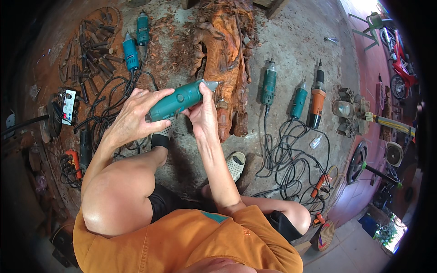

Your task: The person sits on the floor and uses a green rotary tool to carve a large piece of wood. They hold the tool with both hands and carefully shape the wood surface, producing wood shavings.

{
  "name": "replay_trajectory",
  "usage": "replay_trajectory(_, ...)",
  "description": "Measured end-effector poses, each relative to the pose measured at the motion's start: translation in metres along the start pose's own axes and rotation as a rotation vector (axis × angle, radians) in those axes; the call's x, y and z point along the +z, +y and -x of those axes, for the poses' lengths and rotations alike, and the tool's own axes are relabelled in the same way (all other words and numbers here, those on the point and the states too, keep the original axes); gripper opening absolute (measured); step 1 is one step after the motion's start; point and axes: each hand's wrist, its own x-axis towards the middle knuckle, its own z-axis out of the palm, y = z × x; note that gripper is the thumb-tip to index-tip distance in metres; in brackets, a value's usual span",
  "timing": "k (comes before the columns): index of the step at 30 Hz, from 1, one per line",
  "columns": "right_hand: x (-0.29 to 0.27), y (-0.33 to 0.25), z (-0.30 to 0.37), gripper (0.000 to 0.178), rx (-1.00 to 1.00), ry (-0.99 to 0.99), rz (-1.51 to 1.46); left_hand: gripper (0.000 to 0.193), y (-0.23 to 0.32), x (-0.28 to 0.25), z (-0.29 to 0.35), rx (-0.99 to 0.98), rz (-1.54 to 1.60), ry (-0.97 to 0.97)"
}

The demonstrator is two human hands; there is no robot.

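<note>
A green die grinder [175, 101] is held between both hands, tilted with its metal nose up and to the right. My left hand [134, 113] grips its rear end, fingers over the top and thumb underneath. Nearer the nose, my right hand [203, 109] has its thumb along the front and its fingers below the body. Just beyond the nose lies a reddish-brown carved wooden figure [225, 50], long and knobbly, on the concrete floor. In this view the nose overlaps the carving; whether they touch I cannot tell.
Two more green grinders [130, 53] and a heap of chisels [98, 43] lie to the left, near a white control box [68, 107]. Right of the carving are green grinders [269, 84], an orange-and-black grinder [317, 102] and tangled black cords [287, 159]. Wood chips litter the floor.
</note>
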Motion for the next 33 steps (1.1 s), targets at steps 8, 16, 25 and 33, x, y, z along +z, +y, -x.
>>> replay_trajectory(8, 0.000, 0.002, -0.003, 0.045, -0.005, -0.007, -0.001, 0.072, -0.006, 0.005, 0.001, 0.024, 0.007, 0.042)
replay_trajectory(16, -0.001, 0.001, -0.007, 0.048, -0.002, -0.010, 0.054, 0.073, -0.007, 0.007, 0.002, 0.019, 0.020, 0.062)
replay_trajectory(25, 0.003, 0.002, -0.007, 0.048, 0.001, -0.011, 0.028, 0.075, -0.012, 0.009, 0.004, 0.002, 0.032, 0.058)
replay_trajectory(33, -0.001, 0.000, -0.008, 0.045, -0.005, -0.013, 0.054, 0.076, -0.010, 0.009, 0.003, -0.035, 0.066, 0.028)
